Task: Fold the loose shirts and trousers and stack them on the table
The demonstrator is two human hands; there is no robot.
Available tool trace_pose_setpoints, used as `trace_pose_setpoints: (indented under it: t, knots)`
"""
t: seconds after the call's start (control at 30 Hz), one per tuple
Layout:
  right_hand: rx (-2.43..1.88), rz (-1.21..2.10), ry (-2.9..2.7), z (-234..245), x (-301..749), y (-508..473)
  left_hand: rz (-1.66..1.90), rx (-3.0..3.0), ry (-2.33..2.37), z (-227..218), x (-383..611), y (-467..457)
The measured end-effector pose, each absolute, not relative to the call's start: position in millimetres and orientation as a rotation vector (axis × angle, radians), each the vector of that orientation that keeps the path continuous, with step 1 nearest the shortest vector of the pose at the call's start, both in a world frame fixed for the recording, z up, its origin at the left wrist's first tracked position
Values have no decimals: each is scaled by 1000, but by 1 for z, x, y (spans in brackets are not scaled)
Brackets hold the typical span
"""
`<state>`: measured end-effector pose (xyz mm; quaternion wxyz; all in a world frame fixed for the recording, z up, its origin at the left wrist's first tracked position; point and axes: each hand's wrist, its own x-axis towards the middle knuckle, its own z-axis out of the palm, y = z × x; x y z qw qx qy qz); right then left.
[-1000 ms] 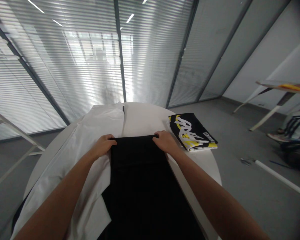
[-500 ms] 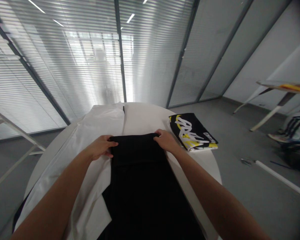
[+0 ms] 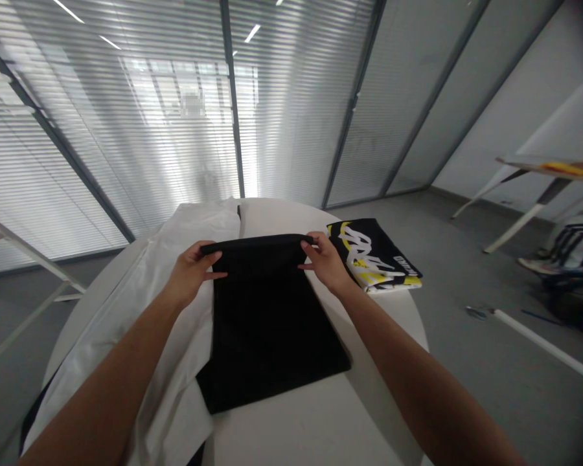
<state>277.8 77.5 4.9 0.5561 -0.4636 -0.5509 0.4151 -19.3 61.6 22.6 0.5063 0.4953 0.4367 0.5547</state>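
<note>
Black cloth (image 3: 267, 323), left hand (image 3: 189, 275), right hand (image 3: 325, 262), fingers of each gripping its top edge, on one white table (image 3: 296, 427)

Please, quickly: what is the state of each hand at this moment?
Left hand: closed, pinching the top edge of the black cloth.
Right hand: closed, pinching the same edge of the black cloth.
</note>
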Motion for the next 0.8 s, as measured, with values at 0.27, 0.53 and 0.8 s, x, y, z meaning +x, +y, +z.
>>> trace_pose_setpoints:
  t: [0.27,0.53,0.8]
  knots:
    - [-767,1260,-1123,10,286,75,1471,1314,863,20,-20,63]
    - [-720,1254,-1338,6,299,80,1003,1765,865,35,-42,56]
    - [-763,1336,-1906,30,311,68,504,1933,751,57,-45,45]
